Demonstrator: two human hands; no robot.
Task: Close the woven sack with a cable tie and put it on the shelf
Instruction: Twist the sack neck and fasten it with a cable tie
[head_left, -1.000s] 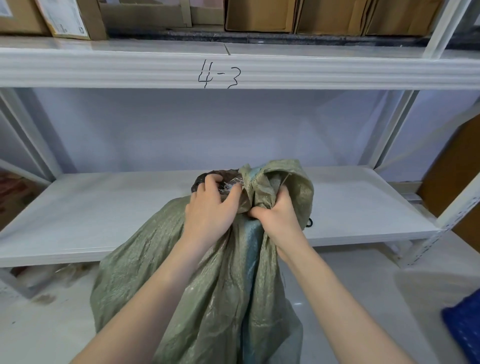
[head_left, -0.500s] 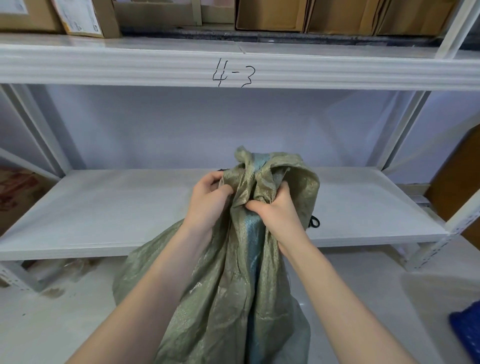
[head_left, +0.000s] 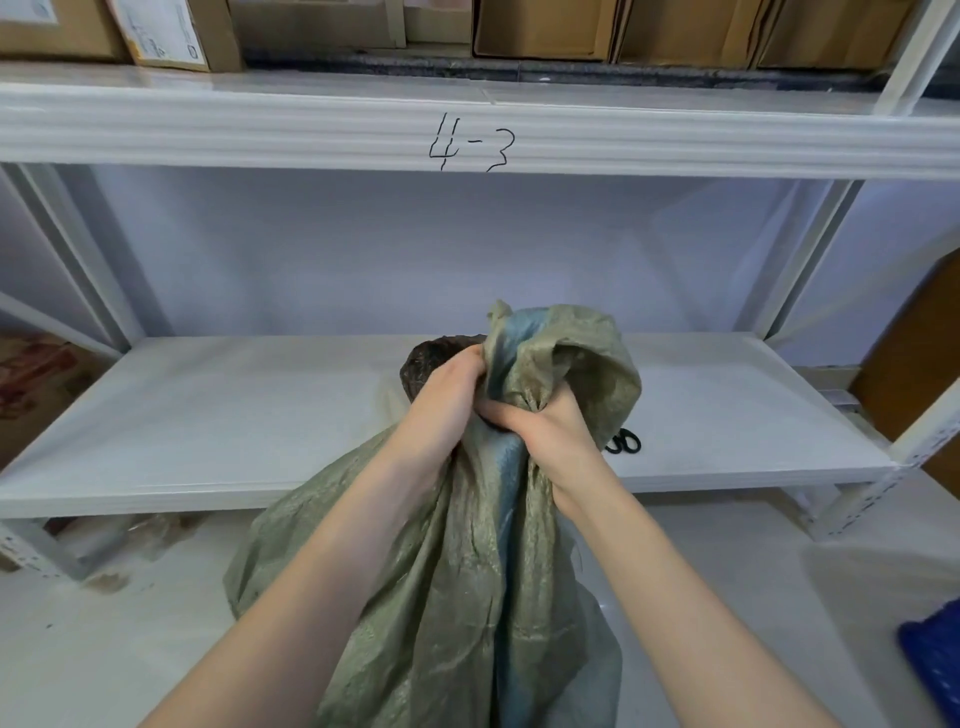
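Note:
A green woven sack (head_left: 467, 582) with a blue stripe stands on the floor in front of the white shelf (head_left: 223, 415). Both hands bunch its neck. My left hand (head_left: 447, 395) grips the left side of the gathered mouth, where a dark rim of the opening (head_left: 431, 353) shows behind my fingers. My right hand (head_left: 545, 426) squeezes the neck just below the loose top flap (head_left: 582, 358). A black looped thing (head_left: 623, 442), possibly the cable tie or scissors handles, lies on the shelf right of my right hand, partly hidden.
The upper shelf beam is marked "4-3" (head_left: 470, 143) and carries cardboard boxes (head_left: 545, 26). A slanted white upright (head_left: 914, 441) stands at the right. Something blue (head_left: 935, 660) sits on the floor at the lower right.
The sack's mouth was gathered tighter between both hands, then the dark rim of the opening showed again at the left. My hands stayed at the neck.

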